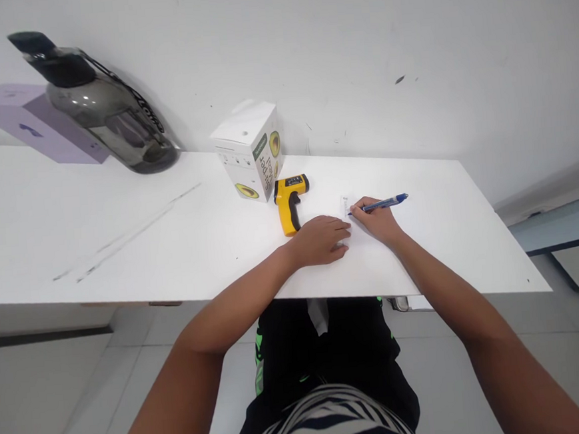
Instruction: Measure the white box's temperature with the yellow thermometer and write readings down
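Note:
A blue pen is gripped in my right hand, its tip down on a small slip of white paper with faint marks. The pen's back end points right. My left hand lies flat on the white table, fingers stretched toward the slip's lower edge; part of the slip may be hidden beneath them. Just left of that hand rests a yellow and black infrared thermometer, lying on its side. Behind it stands a white box with avocado pictures.
Toward the back left, a large grey water bottle with a black cap stands before a lilac box. Dark scuff lines mark the white table. A wall runs along its back edge; its front edge is near my body.

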### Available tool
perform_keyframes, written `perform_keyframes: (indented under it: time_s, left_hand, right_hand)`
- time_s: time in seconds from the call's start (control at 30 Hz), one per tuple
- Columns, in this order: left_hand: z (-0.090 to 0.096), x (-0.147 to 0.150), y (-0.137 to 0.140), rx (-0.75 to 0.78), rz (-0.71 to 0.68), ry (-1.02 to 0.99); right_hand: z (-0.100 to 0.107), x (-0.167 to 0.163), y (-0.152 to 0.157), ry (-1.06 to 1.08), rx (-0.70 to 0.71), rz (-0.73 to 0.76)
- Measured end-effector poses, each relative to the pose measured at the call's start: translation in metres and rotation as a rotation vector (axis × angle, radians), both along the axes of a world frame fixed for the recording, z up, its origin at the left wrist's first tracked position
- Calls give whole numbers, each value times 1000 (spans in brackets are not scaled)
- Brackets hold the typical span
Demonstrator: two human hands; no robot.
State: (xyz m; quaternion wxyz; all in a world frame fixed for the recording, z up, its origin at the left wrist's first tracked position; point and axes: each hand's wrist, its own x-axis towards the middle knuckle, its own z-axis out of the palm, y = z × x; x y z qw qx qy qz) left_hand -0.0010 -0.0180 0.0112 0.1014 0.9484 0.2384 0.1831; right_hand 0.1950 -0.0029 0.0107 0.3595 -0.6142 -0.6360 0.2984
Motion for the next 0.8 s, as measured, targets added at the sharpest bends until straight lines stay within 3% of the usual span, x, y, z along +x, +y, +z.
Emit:
perform_keyframes:
  time_s: [0.5,0.7,0.8]
  left_hand:
    - [-1,0,0,11,0,7]
    - [3,-2,0,66,34,14]
    - [9,-8,4,130,237,-44]
  right_hand:
    - [0,3,3,32,1,2]
    - [-4,10,14,417,-101,-1]
    - [-2,15,18,585,-161,58]
